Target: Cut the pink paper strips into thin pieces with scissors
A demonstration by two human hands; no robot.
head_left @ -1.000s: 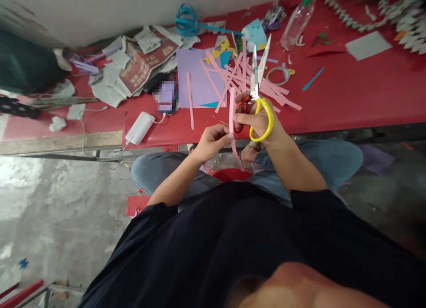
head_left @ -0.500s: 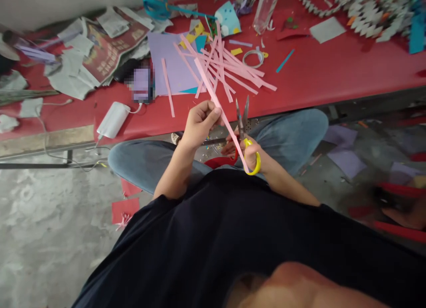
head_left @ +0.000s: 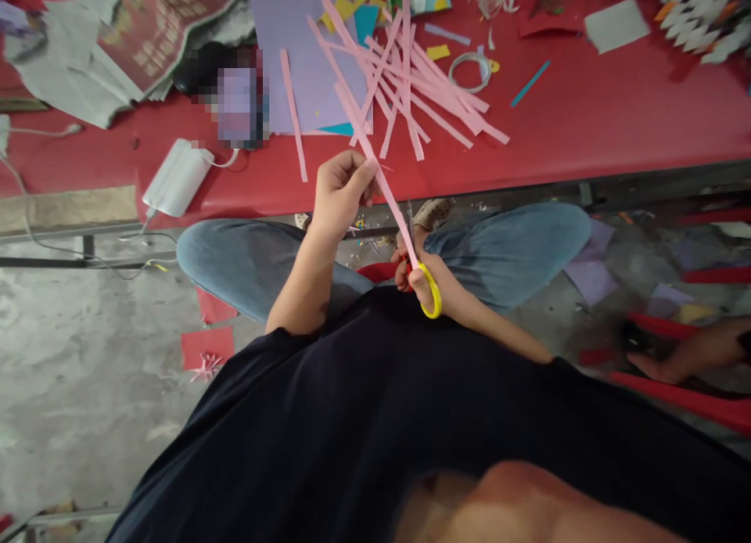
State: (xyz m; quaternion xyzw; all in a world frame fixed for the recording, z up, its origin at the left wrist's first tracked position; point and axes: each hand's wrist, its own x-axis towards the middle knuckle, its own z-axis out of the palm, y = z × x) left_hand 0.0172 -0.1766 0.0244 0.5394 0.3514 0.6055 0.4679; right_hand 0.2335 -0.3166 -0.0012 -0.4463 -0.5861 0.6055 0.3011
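Between thumb and fingers, my left hand pinches a long pink paper strip that slants from the table edge down toward my lap. My right hand is wrapped round yellow-handled scissors, thumb in the loop. The scissor blades point up beside the strip's lower part; whether they touch the paper I cannot tell. On the table beyond, a loose pile of pink strips lies partly over a purple paper sheet. One separate pink strip rests on that sheet's left side.
A white power bank with a cable lies at the table's front left, near a blurred phone. Crumpled newspaper covers the back left. A tape roll sits right of the strips. Another person's foot shows at right.
The scissors have swung left and their blades have closed together, now beside the strip. My left hand still holds the strip. The view has shifted, with the table higher in it.
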